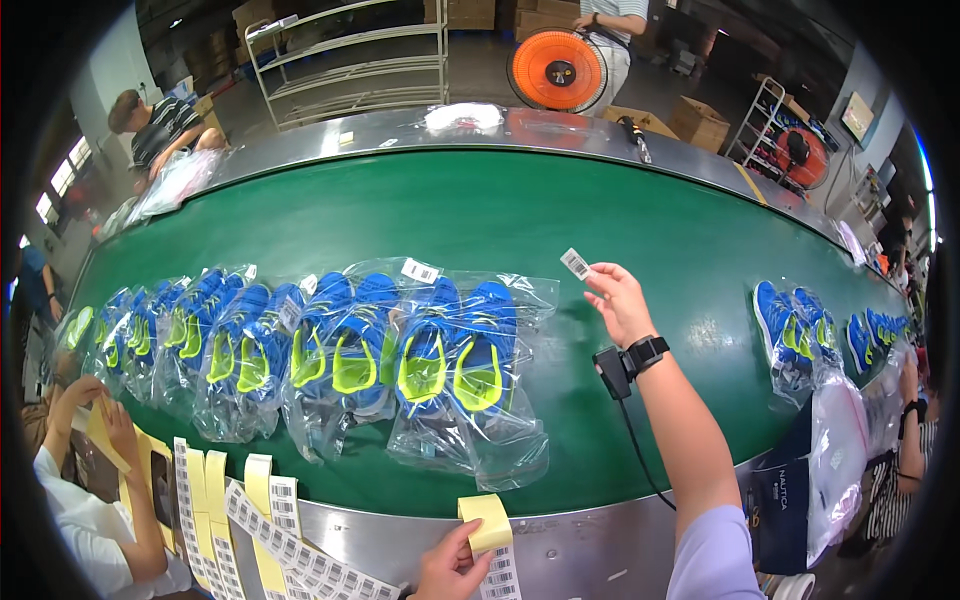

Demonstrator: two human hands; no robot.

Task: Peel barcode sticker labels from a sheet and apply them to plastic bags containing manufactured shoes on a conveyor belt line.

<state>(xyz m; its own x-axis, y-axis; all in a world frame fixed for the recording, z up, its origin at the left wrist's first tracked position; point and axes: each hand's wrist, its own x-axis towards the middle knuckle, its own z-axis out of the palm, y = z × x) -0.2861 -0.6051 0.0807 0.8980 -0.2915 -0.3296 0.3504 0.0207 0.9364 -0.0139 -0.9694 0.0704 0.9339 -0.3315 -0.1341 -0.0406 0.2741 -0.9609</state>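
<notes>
In the head view, the right hand holds a small white barcode label by one end in its fingertips, above the green belt and clear of its near edge. The left hand's fingers close on a yellow-backed label strip over the metal rim along that edge. Just left of the label lies the nearest bagged shoe pair, blue with lime linings, at the end of a row running toward the belt's left end. If the label's underside is sticky, it could curl onto a fingertip or catch on the bag's loose plastic and land creased. The black cable hanging from the right wrist could snag at the rim or drag a bag if the arm swings left.
</notes>
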